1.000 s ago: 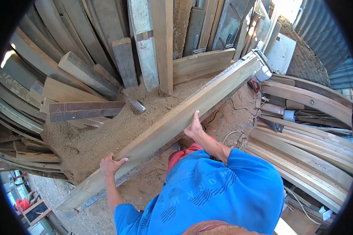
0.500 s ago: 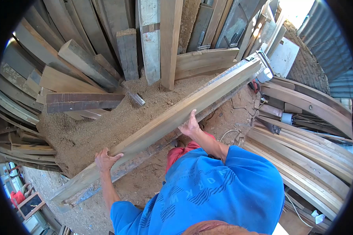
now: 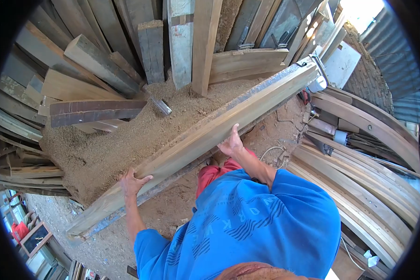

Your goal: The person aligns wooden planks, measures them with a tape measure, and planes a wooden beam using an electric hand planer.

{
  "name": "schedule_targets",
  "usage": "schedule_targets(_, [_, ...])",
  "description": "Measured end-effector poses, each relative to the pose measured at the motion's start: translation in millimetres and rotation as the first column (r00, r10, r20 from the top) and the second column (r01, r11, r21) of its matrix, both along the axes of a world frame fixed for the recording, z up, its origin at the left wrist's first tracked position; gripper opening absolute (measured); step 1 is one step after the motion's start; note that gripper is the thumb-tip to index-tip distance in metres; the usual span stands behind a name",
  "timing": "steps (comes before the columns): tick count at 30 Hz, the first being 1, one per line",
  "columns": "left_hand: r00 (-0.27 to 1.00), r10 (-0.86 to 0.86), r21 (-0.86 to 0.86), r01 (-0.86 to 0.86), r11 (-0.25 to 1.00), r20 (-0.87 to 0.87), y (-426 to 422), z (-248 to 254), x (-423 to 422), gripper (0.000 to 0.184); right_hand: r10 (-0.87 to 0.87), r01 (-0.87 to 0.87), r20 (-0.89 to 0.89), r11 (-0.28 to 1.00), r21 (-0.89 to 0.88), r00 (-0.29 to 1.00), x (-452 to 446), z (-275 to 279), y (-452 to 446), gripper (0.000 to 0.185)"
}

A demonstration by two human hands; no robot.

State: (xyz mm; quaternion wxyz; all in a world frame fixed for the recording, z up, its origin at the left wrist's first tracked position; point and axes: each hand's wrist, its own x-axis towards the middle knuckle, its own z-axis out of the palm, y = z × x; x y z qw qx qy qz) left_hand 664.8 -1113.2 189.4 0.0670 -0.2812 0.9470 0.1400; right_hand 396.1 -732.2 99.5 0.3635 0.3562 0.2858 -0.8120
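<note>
A long wooden plank [image 3: 196,148] runs diagonally in front of me, lying along a narrow, worn bench-like beam [image 3: 100,227]. My left hand [image 3: 133,181] is closed over the plank toward its lower-left end, with the thumb on the near face and the fingers over the far edge. Around the plank's middle, my right hand [image 3: 231,142] grips its near side. The thumb there points up, and the other fingers are partly hidden at the lower edge. A white-capped fitting [image 3: 317,84] sits by the plank's far-right end.
Sawdust [image 3: 107,154] is heaped beyond the bench, with a metal-ended tool [image 3: 162,107] lying in it. Upright boards [image 3: 179,51] lean behind the heap. Stacked planks [image 3: 359,186] lie at my right. A thin cable [image 3: 273,149] loops on the ground.
The plank and both hands sit slightly higher and farther right in view. More of the plank's top edge and of the beam behind it shows. Both hands keep their places on the plank.
</note>
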Motion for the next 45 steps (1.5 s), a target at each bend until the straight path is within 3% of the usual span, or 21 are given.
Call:
schedule_targets(6, [0.999, 0.017, 0.033, -0.019, 0.999, 0.042, 2, -2, 0, 0.082, 0.037, -0.041, -0.080, 0.998, -0.049, 0.996, -1, -4, 0, 0.091])
schedule_targets(11, [0.999, -0.010, -0.032, 0.009, 0.999, -0.038, -3, -5, 3, 0.081, 0.019, -0.019, -0.021, 1.000, 0.007, 1.000, -11, 7, -9, 0.092])
schedule_targets(15, [0.997, -0.009, -0.040, 0.006, 0.999, -0.079, 2, 2, -5, 0.080, 0.042, -0.047, -0.124, 0.998, -0.035, 0.991, -21, 1, -11, 0.099])
schedule_targets(21, [0.993, -0.040, -0.082, 0.030, 0.996, -0.115, 16, 8, -3, 0.076, 0.068, -0.075, 0.057, 0.989, 0.129, 0.996, -14, 0, -5, 0.105])
schedule_targets(23, [0.977, -0.084, -0.122, 0.061, 0.991, -0.194, 18, -1, 4, 0.075, 0.065, -0.074, 0.080, 0.991, 0.111, 0.995, -6, -3, 0, 0.108])
schedule_targets(33, [0.976, -0.083, -0.096, 0.064, 0.993, -0.203, 24, -10, 11, 0.073, 0.123, -0.125, 0.024, 0.985, 0.115, 0.992, 3, -11, 10, 0.113])
schedule_targets(37, [0.988, -0.053, -0.079, 0.042, 0.996, -0.144, 31, -7, 18, 0.066, 0.351, -0.361, 0.084, 0.920, 0.156, 0.932, 4, -12, 18, 0.099])
schedule_targets(39, [0.983, -0.104, -0.110, 0.088, 0.990, -0.148, 41, -18, 26, 0.063, 0.546, -0.535, 0.010, 0.815, 0.222, 0.837, 11, 6, 25, 0.085])
schedule_targets(42, [0.991, -0.061, -0.092, 0.050, 0.994, -0.122, 48, -17, 29, 0.062, 0.748, -0.699, 0.037, 0.600, 0.390, 0.663, -7, 42, 23, 0.066])
schedule_targets(45, [0.994, -0.044, -0.029, 0.041, 0.999, -0.100, 48, -21, 27, 0.061, 0.807, -0.749, 0.029, 0.533, 0.393, 0.590, -27, 61, 23, 0.057])
